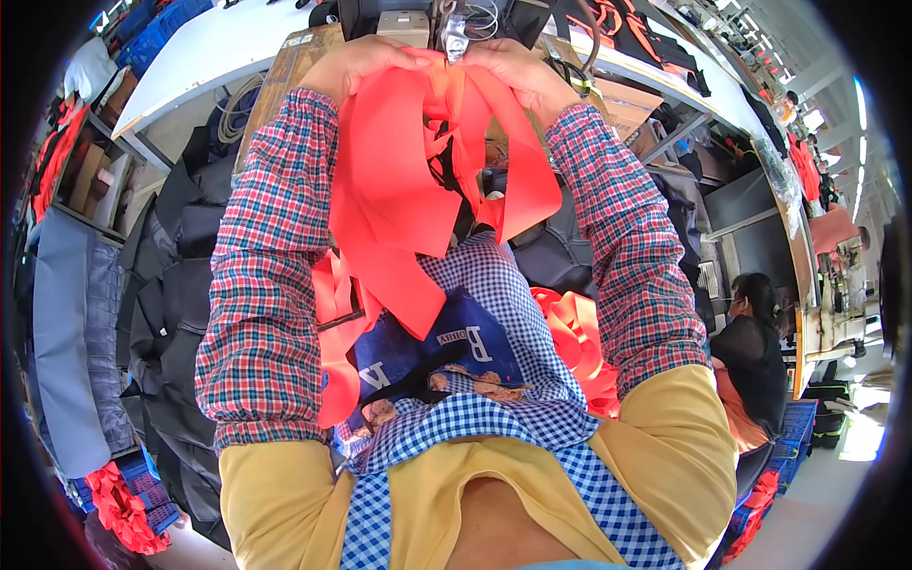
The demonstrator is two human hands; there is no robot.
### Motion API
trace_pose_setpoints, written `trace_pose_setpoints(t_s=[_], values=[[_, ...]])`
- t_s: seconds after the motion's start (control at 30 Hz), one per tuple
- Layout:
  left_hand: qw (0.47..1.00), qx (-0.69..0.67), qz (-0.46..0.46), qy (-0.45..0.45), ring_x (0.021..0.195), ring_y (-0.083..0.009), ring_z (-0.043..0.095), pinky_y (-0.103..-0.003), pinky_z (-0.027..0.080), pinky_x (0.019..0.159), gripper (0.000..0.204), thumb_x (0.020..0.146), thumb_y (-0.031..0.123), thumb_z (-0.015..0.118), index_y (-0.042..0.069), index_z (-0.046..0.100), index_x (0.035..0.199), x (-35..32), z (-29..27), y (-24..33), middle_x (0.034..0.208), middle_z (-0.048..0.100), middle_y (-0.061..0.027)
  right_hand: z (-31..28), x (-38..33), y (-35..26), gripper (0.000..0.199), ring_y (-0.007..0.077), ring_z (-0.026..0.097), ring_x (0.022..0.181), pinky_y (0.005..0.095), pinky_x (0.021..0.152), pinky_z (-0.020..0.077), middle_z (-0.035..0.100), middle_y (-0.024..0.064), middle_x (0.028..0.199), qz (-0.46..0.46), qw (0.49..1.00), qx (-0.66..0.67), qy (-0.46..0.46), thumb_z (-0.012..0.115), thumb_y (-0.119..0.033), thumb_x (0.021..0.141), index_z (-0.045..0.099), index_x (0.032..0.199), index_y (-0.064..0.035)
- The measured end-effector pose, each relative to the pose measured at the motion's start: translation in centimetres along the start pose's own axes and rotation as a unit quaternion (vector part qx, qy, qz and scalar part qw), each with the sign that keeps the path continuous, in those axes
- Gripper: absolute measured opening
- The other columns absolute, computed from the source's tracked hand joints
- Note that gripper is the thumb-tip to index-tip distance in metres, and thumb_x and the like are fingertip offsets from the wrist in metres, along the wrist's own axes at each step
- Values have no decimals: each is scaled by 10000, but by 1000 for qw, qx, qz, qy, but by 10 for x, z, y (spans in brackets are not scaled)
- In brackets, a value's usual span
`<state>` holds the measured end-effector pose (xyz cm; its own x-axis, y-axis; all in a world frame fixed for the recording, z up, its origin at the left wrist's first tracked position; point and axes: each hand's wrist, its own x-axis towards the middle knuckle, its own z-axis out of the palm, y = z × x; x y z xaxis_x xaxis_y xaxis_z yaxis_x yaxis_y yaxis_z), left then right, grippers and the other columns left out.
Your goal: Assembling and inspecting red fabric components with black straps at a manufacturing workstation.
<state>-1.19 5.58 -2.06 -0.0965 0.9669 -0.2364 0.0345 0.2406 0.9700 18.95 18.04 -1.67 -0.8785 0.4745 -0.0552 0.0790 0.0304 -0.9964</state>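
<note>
Wide orange-red fabric strips [399, 161] hang in loops from the far edge of the work top down toward my lap. My left hand [366, 65] pinches their upper edge, thumb and fingers closed on it. On the other side, my right hand [521, 74] is closed on the strips close to the metal foot [456, 43] of a dark machine that looks like a sewing machine [404, 21]. Its needle area is partly hidden. More orange strips [578, 342] lie over my checked apron [475, 418] at both sides of my lap.
A white table [190, 71] extends to the left, and another with black and orange pieces [636, 38] to the right. Black material [180, 285] is heaped by my left arm. At the right a person [750, 361] sits near blue crates [796, 442].
</note>
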Motion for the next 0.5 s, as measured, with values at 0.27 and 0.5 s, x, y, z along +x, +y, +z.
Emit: trace_pose_setpoints(t_s=[0.27,0.5], values=[[883,229,401,81,966,-169,635,-297,515,844,278,856,150,653,57,659,1117,-22,-107,-51,1116,644,-105,-16,-20,-16,303,169,657,868,296,774,543,670,101,989,-49,998,31,1,669,-157,846,626,1075,37],[990,4,119,74,878,-122,636,-263,515,794,316,878,179,636,-4,618,1134,-130,3,9,1011,661,-61,-87,-210,-66,318,131,615,902,253,812,483,666,64,979,-33,985,-149,82,688,-167,820,640,1066,29]])
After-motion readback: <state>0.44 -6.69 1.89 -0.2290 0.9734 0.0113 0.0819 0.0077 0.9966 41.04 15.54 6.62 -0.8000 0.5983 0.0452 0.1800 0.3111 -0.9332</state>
